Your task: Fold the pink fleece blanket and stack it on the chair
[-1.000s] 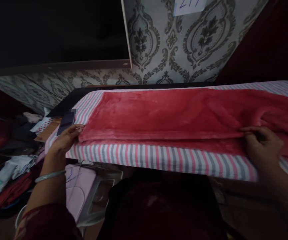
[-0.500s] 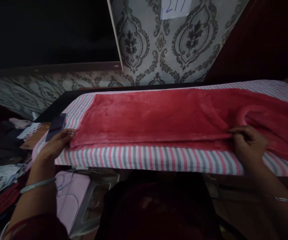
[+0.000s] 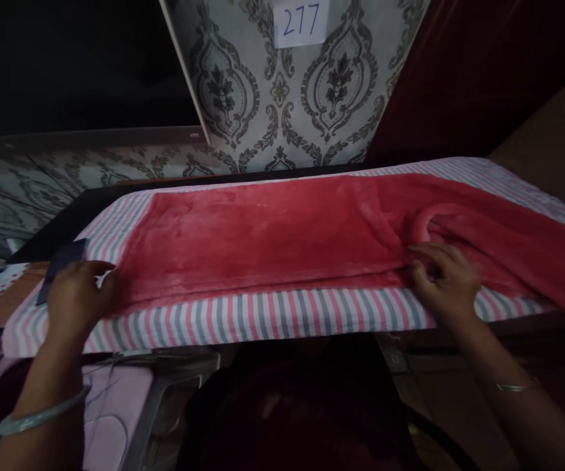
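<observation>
A red fleece cloth (image 3: 272, 235) lies folded lengthwise along a board covered in pink, grey and white stripes (image 3: 243, 320). My left hand (image 3: 78, 294) grips the cloth's near left corner. My right hand (image 3: 444, 278) pinches the cloth's near folded edge further right, where the fabric bunches into a fold. Past my right hand the cloth runs loose toward the right end of the board.
A dark flat object (image 3: 61, 265) lies at the board's left end. A clothes iron on a pink pad (image 3: 164, 399) sits below the board's near edge. Patterned wallpaper with a paper label reading 277 (image 3: 300, 23) is behind. Clothes lie heaped at far left.
The view has swung to the right. Both hands stay on the cloth's near edge; my right hand has shifted left along it toward the bunched fold.
</observation>
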A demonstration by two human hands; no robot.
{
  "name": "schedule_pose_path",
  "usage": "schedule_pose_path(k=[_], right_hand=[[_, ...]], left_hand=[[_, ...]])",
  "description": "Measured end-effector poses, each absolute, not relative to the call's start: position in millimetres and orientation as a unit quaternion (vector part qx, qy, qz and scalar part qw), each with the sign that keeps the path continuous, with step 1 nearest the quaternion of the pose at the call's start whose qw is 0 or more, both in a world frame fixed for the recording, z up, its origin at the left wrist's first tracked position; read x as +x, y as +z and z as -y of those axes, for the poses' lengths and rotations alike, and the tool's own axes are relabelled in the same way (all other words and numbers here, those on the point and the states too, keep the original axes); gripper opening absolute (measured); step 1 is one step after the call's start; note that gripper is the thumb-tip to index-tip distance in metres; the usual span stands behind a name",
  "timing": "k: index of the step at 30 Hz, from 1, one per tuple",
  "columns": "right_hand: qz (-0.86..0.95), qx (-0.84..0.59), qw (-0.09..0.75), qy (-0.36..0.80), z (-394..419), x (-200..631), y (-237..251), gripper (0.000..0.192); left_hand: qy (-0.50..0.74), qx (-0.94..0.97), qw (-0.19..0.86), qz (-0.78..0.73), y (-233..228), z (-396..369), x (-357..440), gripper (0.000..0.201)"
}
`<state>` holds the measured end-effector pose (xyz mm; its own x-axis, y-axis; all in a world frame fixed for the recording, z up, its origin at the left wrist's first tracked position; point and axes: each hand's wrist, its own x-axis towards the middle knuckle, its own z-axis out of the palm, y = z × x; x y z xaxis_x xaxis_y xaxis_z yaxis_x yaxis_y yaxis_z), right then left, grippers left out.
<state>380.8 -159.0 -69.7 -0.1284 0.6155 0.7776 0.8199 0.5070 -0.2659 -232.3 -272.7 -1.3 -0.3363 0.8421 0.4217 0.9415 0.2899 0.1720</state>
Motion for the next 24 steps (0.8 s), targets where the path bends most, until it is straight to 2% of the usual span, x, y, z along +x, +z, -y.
schedule_pose_path(k=[1,2,5,9,16,24], right_hand=[[0.760,-0.461,0.439,-0.128,162.4,374.4,-67.0,0.020],[0.787,-0.434,0.421,-0.127,164.9,367.1,-64.9,0.020],[0.864,-0.356,0.351,-0.067,167.2,345.6,-64.2,0.020],[0.884,-0.343,0.316,-0.002,164.3,331.7,-73.5,0.025],[0.859,-0.352,0.370,-0.028,163.2,332.5,-87.4,0.025],[0.861,-0.388,0.325,-0.044,164.2,329.6,-85.1,0.023]], left_hand=[[-0.207,-0.607,0.157,0.751,-2.4,269.2,-213.4,0.023],[-0.219,-0.660,0.144,0.704,-4.4,264.8,-191.6,0.023],[-0.206,-0.791,0.021,0.576,-16.1,248.9,-122.6,0.023],[-0.169,-0.838,-0.005,0.519,-35.3,231.6,-68.8,0.022],[-0.171,-0.847,0.047,0.502,-47.8,231.8,-69.2,0.025],[-0.177,-0.844,0.031,0.505,-51.5,231.8,-71.1,0.025]])
